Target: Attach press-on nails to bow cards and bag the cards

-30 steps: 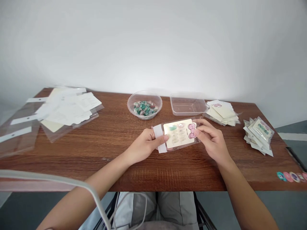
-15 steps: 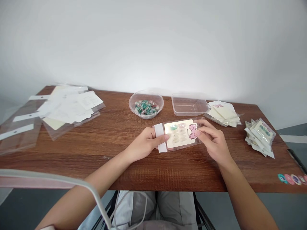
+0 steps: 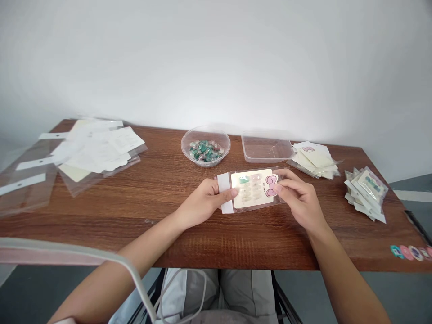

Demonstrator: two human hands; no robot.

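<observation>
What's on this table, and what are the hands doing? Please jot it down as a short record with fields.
Left hand: holds a clear plastic sleeve at its white strip
Right hand: grips the sleeve's other end, by a card with a pink bow
Behind: clear bowl of small green pieces; clear plastic tray
Right: stacked packets
Left: loose sleeves
Surface: wooden table

Card (image 3: 253, 188), centre: cream, pink bow motif, green accents. Tabletop (image 3: 168, 198): reddish-brown, dark wood grain. Wrapped sweets (image 3: 205, 150), upper centre: teal, silver. Round stickers (image 3: 410, 252), lower right: teal, pink.

Left: plastic bags (image 3: 91, 155) are lying on the surface (image 3: 162, 189).
Back: a bowl (image 3: 184, 146) is sitting beside a tray (image 3: 246, 153).
Right: packets (image 3: 366, 193) are lying stacked.
</observation>
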